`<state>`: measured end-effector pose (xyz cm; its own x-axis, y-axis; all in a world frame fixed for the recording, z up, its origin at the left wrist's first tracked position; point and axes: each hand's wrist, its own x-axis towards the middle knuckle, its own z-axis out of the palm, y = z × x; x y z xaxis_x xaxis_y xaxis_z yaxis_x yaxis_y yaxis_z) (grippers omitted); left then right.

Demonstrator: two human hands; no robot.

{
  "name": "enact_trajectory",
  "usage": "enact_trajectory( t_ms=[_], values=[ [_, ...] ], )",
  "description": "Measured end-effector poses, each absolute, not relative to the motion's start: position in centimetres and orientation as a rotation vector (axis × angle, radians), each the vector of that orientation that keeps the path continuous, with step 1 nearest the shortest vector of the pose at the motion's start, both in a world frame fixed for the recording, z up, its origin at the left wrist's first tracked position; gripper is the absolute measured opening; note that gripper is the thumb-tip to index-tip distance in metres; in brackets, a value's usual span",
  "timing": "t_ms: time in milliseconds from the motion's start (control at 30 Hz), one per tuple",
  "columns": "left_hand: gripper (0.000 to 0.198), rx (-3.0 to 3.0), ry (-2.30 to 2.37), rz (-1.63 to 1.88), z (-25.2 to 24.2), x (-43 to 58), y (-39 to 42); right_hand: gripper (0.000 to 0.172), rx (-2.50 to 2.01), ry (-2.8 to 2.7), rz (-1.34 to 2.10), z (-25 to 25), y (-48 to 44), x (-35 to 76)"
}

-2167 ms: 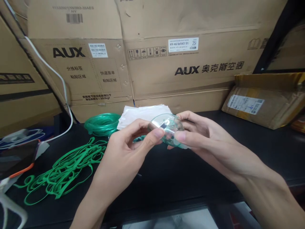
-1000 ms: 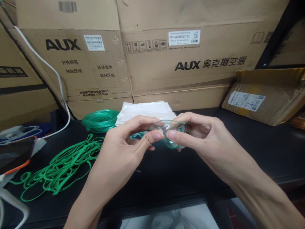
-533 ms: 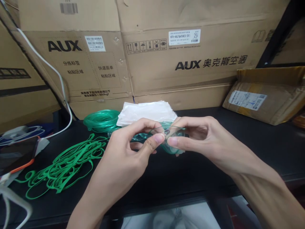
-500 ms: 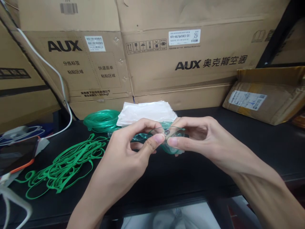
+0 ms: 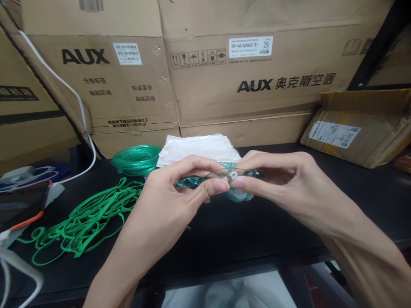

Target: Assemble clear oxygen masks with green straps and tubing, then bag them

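Observation:
Both my hands hold a clear, green-tinted plastic mask (image 5: 239, 193) above the black table (image 5: 244, 239). My left hand (image 5: 180, 196) pinches its rim with thumb and forefinger, fingers closed. My right hand (image 5: 276, 188) grips the other side, thumb and fingers pressed together next to a small white clip on the rim. The two thumbs nearly touch. Most of the mask is hidden behind my fingers.
A pile of green elastic straps (image 5: 86, 222) lies to the left, a coil of green tubing (image 5: 136, 159) and a stack of white plastic bags (image 5: 195, 147) sit behind my hands. Cardboard boxes (image 5: 244, 77) wall the back; a parcel (image 5: 356, 128) lies right; a phone (image 5: 22, 205) far left.
The mask has been tipped from facing me to nearly edge-on, and both hands have closed in so the thumbs meet at its rim.

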<state>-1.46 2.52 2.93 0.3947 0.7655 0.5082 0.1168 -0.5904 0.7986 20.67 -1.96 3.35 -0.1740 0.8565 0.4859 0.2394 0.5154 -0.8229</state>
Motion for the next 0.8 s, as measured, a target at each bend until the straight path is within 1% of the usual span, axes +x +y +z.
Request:
enact_trajectory(
  t_ms=[100, 233, 533, 800],
  values=[
    [0.004, 2.030, 0.757, 1.227, 3.2, -1.2, 2.2, 0.012, -0.951, -1.761, 0.695, 3.4, -2.1, 21.1],
    [0.007, 2.052, 0.772, 1.233, 3.3, -0.8, 1.8, 0.011, -0.948, -1.797, 0.716, 3.5, -2.1, 21.5],
    [0.010, 2.042, 0.793, 1.099, 3.7, -1.1, 1.7, 0.010, -0.907, -1.853, 0.874, 4.0, -2.1, 22.1],
    [0.005, 2.109, 0.765, 1.146, 3.1, -0.8, 1.5, 0.014, -0.848, -1.905, 0.678, 3.7, -2.1, 22.6]
  ],
)
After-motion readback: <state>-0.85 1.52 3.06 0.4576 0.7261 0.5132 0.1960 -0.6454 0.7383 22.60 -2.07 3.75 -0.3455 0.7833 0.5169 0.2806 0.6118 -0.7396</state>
